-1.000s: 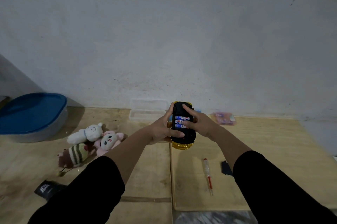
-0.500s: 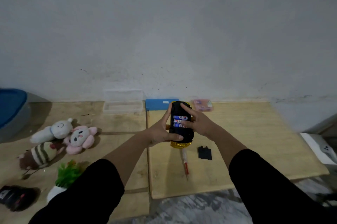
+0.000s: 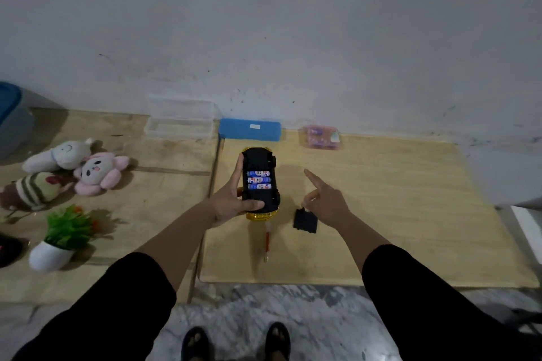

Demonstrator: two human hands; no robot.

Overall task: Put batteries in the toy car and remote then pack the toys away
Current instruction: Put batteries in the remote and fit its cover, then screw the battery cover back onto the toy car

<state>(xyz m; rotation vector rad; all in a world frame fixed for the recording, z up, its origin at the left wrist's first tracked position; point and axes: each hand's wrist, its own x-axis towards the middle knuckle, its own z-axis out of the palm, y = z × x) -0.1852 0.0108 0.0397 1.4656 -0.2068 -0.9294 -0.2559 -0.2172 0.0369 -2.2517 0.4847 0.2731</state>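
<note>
- Toy car (image 3: 259, 181) lies belly-up in my left hand (image 3: 228, 199), fingers curled round its side and thumb across its near end, held above the pale wooden board (image 3: 396, 214); three batteries (image 3: 259, 180) sit side by side in the open bay
- my right hand (image 3: 325, 202) holds nothing; its forefinger is stretched out, the other fingers loosely curled, just above the black battery cover (image 3: 305, 220) lying on the board
- car's cells look seated, so I judge the step in hand is closing the bay; next move calls for pinching up the cover, fitting it over the cells, then taking the red-handled screwdriver (image 3: 267, 240) that lies near it, partly under the car
- I cannot pick out the remote with any certainty
- plush toys (image 3: 88, 170) and a small potted plant (image 3: 63, 237) wait on the left board; a clear box (image 3: 179, 123), a blue case (image 3: 250, 129) and a pink packet (image 3: 320, 137) stand along the grey wall (image 3: 293, 23); marbled floor below, my sandalled feet (image 3: 234, 343) on it
</note>
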